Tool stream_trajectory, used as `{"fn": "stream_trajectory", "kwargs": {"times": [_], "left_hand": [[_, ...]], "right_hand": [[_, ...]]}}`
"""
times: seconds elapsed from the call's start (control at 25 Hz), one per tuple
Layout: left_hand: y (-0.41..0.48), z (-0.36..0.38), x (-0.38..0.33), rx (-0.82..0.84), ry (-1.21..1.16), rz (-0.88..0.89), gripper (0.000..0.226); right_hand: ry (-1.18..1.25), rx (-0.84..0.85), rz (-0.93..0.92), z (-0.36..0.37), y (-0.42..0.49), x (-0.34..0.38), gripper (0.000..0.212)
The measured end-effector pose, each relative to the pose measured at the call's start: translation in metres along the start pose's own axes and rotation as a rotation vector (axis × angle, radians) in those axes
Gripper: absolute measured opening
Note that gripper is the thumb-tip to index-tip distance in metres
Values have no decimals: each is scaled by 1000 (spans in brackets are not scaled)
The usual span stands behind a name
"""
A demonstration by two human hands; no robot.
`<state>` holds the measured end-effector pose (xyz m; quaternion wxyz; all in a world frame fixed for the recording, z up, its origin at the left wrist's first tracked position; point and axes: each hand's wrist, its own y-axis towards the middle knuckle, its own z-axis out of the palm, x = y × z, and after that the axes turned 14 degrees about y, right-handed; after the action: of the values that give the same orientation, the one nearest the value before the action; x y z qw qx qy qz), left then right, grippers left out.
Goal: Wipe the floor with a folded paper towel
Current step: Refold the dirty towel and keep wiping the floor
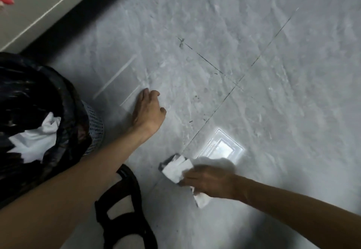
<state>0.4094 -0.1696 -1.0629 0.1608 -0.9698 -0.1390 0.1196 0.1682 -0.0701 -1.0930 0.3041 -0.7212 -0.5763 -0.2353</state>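
A folded white paper towel (176,168) lies flat on the grey tiled floor (254,63), near a dark tile seam. My right hand (209,180) lies on top of it and presses it down; a second bit of white paper sticks out under the heel of that hand. My left hand (149,112) is braced on the floor further up and to the left, fingers bent loosely, holding nothing. Dark scuff marks and specks run along the seams between the two hands.
A mesh waste bin (93,129) lined with a black bag stands at the left, with crumpled white paper inside. A black strappy sandal (125,205) is at the bottom centre. A grey cabinet base (48,8) runs along the top left.
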Motion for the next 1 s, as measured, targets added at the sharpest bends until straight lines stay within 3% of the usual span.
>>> {"fn": "stream_trajectory", "kwargs": {"times": [0.12, 0.16, 0.2, 0.24, 0.28, 0.32, 0.4, 0.44, 0.52, 0.56, 0.64, 0.68, 0.72, 0.76, 0.88, 1.0], "left_hand": [[4, -3, 5, -31, -79, -72, 47], [6, -5, 9, -43, -93, -97, 47], [6, -6, 12, -51, -105, -127, 46], [7, -6, 14, -57, -114, -154, 46], [7, -6, 16, -62, -123, -173, 46], [6, -7, 17, -64, -131, -189, 45], [7, -8, 18, -66, -158, -229, 43], [7, -10, 18, -60, -180, -257, 41], [7, -11, 18, -44, -208, -282, 38], [6, -11, 18, -40, -205, -272, 38], [2, -7, 20, -30, -185, -244, 38], [1, -4, 21, -23, -172, -233, 39], [-1, -2, 22, -12, -163, -230, 39], [-2, 0, 22, 2, -156, -228, 39], [0, 0, 11, -9, -121, -177, 41], [12, -1, -9, -30, -62, -117, 43]], "right_hand": [[113, 70, -56, -6, 52, -3, 69], [116, 1, -76, -18, 70, -10, 56], [49, -91, -36, -37, 86, -20, 27], [59, -211, 69, -53, 96, -30, 14], [76, -252, 188, -67, 99, -36, 33], [68, -312, 291, -79, 103, -38, 38], [119, -403, 331, -63, 113, -32, 24], [150, -421, 265, -47, 109, -25, 21], [54, -136, -53, -16, 94, 2, 36], [37, -78, -129, -8, 86, -5, 37], [333, -235, 82, -34, 70, -37, 26], [423, -448, 242, -55, 60, -61, 17], [478, -600, 463, -74, 53, -80, 11], [449, -642, 551, -83, 45, -94, 14], [367, -526, 510, -78, 31, -83, 36], [64, -317, 205, -69, -11, -89, 42]]}}
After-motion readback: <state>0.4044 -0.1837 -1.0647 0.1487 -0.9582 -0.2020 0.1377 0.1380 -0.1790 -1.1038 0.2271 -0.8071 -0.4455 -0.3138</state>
